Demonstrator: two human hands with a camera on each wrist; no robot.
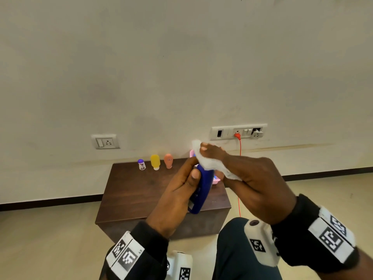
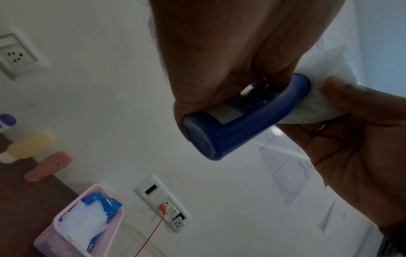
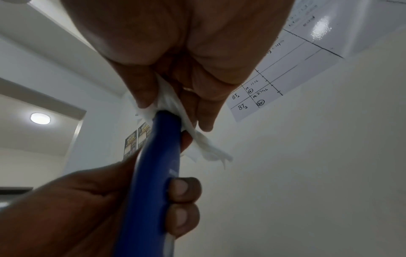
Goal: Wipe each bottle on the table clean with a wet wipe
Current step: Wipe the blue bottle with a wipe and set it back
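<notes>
My left hand (image 1: 182, 185) grips a dark blue bottle (image 1: 201, 188) by its lower half, held up in front of me above the table. My right hand (image 1: 238, 174) holds a white wet wipe (image 1: 210, 161) wrapped round the bottle's upper end. The left wrist view shows the blue bottle (image 2: 241, 116) from its base, with the wipe (image 2: 323, 97) at the far end. Seen from the right wrist, the wipe (image 3: 175, 107) covers the top of the blue bottle (image 3: 153, 173). Three small bottles stand at the table's back: purple-capped white (image 1: 141, 164), yellow (image 1: 155, 162), orange (image 1: 168, 160).
The dark wooden table (image 1: 141, 195) stands against a pale wall. A pink basket (image 2: 66, 231) with a blue pack of wipes (image 2: 103, 205) sits on its right side. A red cable (image 1: 239, 158) hangs from the wall socket strip (image 1: 239, 131).
</notes>
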